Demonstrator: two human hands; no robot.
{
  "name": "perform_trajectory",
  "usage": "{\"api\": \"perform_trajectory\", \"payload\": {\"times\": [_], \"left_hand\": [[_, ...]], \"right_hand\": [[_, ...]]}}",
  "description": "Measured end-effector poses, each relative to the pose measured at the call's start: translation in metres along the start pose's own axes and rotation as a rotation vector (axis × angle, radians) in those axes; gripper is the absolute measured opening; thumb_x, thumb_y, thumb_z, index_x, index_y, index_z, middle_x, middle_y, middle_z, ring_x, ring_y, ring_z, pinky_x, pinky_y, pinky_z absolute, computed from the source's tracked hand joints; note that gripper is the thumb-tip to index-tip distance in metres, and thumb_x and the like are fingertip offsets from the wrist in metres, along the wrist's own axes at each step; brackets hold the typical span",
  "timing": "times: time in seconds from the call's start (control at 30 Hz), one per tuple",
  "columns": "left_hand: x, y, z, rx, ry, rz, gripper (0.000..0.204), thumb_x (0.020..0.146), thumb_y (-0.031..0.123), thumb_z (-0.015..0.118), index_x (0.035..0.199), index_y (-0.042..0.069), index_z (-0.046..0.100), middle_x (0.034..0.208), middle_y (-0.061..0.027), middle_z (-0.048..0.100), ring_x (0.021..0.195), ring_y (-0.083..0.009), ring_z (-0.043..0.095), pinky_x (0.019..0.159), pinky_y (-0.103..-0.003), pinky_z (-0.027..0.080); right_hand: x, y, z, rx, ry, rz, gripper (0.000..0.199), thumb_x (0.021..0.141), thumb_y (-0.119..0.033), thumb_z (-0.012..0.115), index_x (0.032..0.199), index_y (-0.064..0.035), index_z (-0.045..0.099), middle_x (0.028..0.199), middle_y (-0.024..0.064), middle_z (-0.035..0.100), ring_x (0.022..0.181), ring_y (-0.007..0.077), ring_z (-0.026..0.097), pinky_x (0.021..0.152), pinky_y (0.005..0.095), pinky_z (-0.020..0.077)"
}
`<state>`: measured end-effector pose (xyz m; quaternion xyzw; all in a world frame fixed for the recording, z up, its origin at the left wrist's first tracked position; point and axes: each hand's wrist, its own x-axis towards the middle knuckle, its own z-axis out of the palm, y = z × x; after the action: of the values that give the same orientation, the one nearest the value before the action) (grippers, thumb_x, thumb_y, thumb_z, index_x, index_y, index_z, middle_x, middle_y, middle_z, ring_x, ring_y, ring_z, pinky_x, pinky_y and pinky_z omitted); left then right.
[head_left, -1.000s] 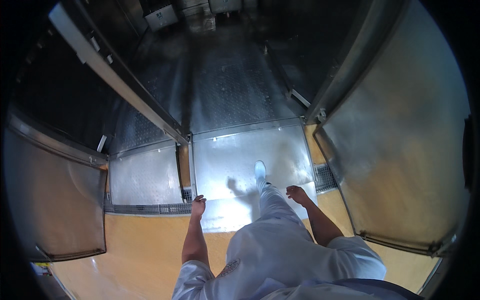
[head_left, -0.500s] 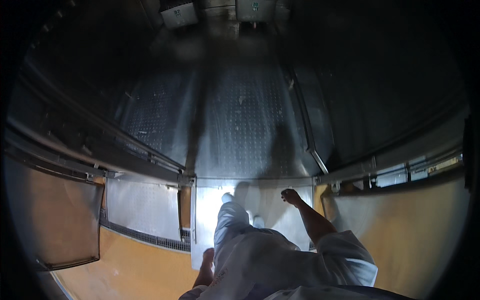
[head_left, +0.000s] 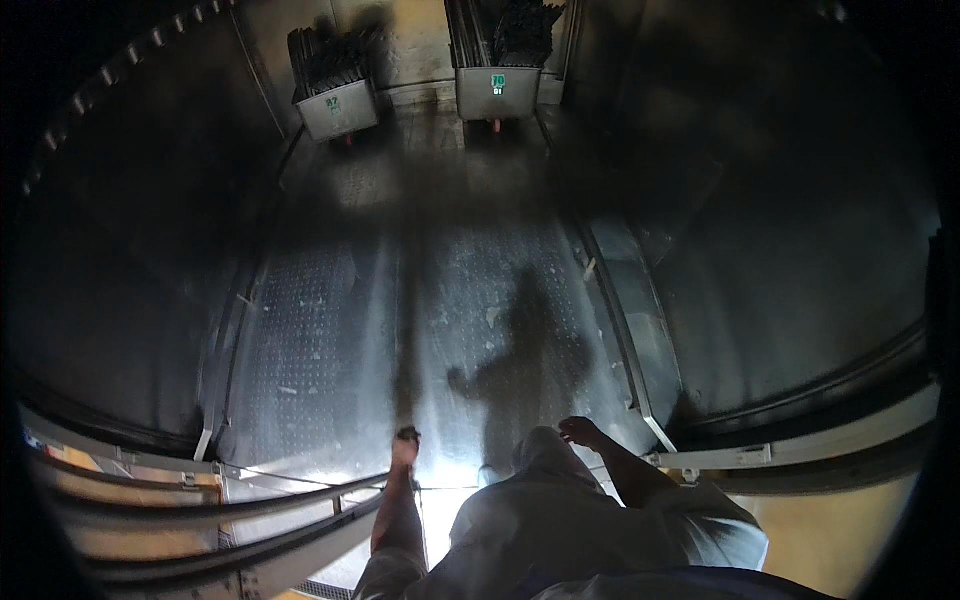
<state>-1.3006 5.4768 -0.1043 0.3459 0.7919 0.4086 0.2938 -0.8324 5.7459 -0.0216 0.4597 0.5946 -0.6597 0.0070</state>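
My left hand [head_left: 405, 449] is stretched forward over the metal floor [head_left: 475, 330], low in the picture, with its fingers closed. Something dark shows at its fingertips, too small and shadowed to name. My right hand [head_left: 580, 432] hangs to the right of my raised knee, its fingers loosely bent and apart, with nothing visible in them. Nearest to it is the right-hand floor rail [head_left: 618, 345]. Ahead at the far end stand two grey metal bins, the left bin [head_left: 338, 110] and the right bin [head_left: 498, 95], each heaped with dark, long pieces.
Dark walls rise on both sides of this chamber. A second rail [head_left: 232, 350] runs along the floor at the left. Curved metal door edges [head_left: 250, 515] lie at the lower left, and another frame edge [head_left: 800, 445] at the lower right. My shadow falls ahead.
I have stepped forward past the light threshold plate into the dark chamber. The bins are more fully in view. My left hand has swung forward from beside my body.
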Motion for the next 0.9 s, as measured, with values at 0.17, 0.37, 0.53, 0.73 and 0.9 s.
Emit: {"api": "perform_trajectory", "payload": {"times": [0.17,0.37,0.53,0.73,0.9], "left_hand": [[0.201,0.126,0.067,-0.309,0.043,-0.068,0.027,0.098,0.02,0.044,0.097,0.002,0.064,0.088,-0.0155,0.069,0.082,-0.0254,0.065,0.078,-0.036,0.051],[0.256,0.104,0.061,-0.03,-0.238,-0.533,0.021,0.094,0.026,0.055,0.102,0.012,0.069,0.094,-0.0074,0.068,0.087,-0.0252,0.063,0.082,-0.037,0.051],[0.297,0.121,0.067,-0.319,-0.346,-0.689,0.01,0.092,0.02,0.06,0.093,0.012,0.065,0.073,-0.0024,0.065,0.057,-0.0132,0.059,0.048,-0.029,0.046],[0.432,0.149,0.081,-0.293,-0.343,-0.72,0.016,0.091,0.025,0.06,0.094,0.012,0.07,0.073,-0.0044,0.068,0.051,-0.0114,0.058,0.042,-0.027,0.046],[0.584,0.123,0.023,-0.373,-0.363,-0.737,0.019,0.09,0.028,0.06,0.097,0.013,0.07,0.079,-0.0048,0.068,0.065,-0.0159,0.062,0.056,-0.034,0.052]], "right_hand": [[0.049,0.086,-0.122,0.173,0.175,0.343,0.036,0.097,-0.041,0.059,0.116,-0.01,0.062,0.101,0.011,0.072,0.08,0.0209,0.069,0.063,0.036,0.0525],[0.17,-0.001,-0.184,0.037,0.148,0.615,0.031,0.097,-0.042,0.057,0.107,-0.0131,0.065,0.095,0.0066,0.073,0.077,0.0209,0.07,0.069,0.042,0.0535],[0.345,-0.116,-0.258,0.13,0.16,0.376,0.033,0.096,-0.038,0.059,0.11,-0.0084,0.064,0.095,0.0112,0.072,0.071,0.0217,0.067,0.057,0.036,0.0521],[0.581,-0.286,-0.354,-0.526,0.102,-0.172,0.029,0.099,-0.028,0.054,0.107,-0.0019,0.063,0.094,0.0109,0.07,0.082,0.0248,0.068,0.075,0.0396,0.057],[0.701,-0.45,-0.291,-0.066,-0.047,0.005,0.031,0.093,-0.028,0.058,0.113,-0.0049,0.063,0.111,0.0144,0.068,0.101,0.0313,0.065,0.088,0.0475,0.0517]]}}
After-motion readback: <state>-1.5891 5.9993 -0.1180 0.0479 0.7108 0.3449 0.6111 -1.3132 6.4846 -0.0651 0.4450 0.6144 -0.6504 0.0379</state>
